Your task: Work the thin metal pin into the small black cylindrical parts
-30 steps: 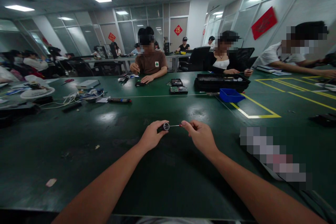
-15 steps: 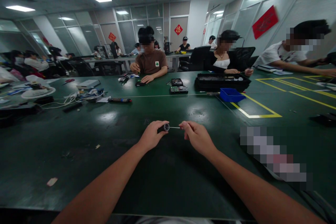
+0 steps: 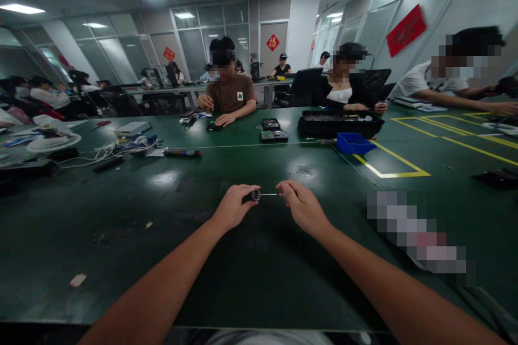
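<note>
My left hand (image 3: 231, 208) is closed around a short black cylindrical part (image 3: 255, 195), whose round, silver-rimmed end faces right and toward me. In my right hand (image 3: 304, 206), the fingers pinch a small screwdriver (image 3: 267, 194) by its reddish handle, which they mostly cover. Its thin metal shaft lies level between the hands, and the tip meets the rimmed end of the part. Whether the tip sits inside it or only touches, I cannot tell. Both hands are held above the green table (image 3: 243, 275).
Ahead stand a blue bin (image 3: 355, 144), a long black tray (image 3: 340, 125) and hard drives (image 3: 273, 135). A pen-shaped tool (image 3: 182, 153) and tangled cables (image 3: 106, 153) lie left. A blurred pale object (image 3: 416, 234) lies right. Co-workers sit across the table.
The whole view has shifted slightly. My right fingers have changed position a little on the screwdriver handle; my left hand keeps its grip on the black part.
</note>
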Available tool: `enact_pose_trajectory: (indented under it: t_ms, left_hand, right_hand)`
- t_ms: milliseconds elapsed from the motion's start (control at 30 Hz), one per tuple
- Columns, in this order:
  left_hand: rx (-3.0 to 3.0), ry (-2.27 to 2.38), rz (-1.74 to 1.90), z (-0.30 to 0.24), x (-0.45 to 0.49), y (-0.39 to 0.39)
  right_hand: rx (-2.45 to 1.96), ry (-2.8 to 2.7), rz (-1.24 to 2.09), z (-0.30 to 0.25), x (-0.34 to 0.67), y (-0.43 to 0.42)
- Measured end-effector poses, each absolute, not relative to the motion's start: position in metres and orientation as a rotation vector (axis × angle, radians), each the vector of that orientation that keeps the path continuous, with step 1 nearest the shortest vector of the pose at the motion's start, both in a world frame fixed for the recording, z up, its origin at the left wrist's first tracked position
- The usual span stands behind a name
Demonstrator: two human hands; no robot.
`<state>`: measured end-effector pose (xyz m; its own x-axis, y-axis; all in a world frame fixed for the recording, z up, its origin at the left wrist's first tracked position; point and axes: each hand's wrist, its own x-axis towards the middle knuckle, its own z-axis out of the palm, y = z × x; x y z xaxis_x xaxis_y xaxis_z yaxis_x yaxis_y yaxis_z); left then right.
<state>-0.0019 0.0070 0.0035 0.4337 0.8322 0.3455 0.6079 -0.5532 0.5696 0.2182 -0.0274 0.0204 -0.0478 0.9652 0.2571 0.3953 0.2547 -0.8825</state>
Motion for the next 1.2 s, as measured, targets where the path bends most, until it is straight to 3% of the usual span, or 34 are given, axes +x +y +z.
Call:
enact_pose_trajectory:
  t_ms: [200,433,733,1200]
  left_hand:
    - [2.309,1.285,0.916,0.005,0.001,0.005]
    - [2.361,1.265,0.972,0.01,0.0,0.005]
    - [2.364,1.29,0.897,0.01,0.0,0.005]
    - [2.315,1.29,0.889,0.008,0.001,0.004]
  right_hand:
    - [-1.136,-1.335,0.884,0.017,0.215,-0.022]
    - [-1.025,-0.898,1.321,0.014,0.218,-0.012]
    - [-1.042,-0.951,1.097,0.007,0.216,-0.011]
    - [-1.078,-1.081,1.054,0.011,0.214,-0.017]
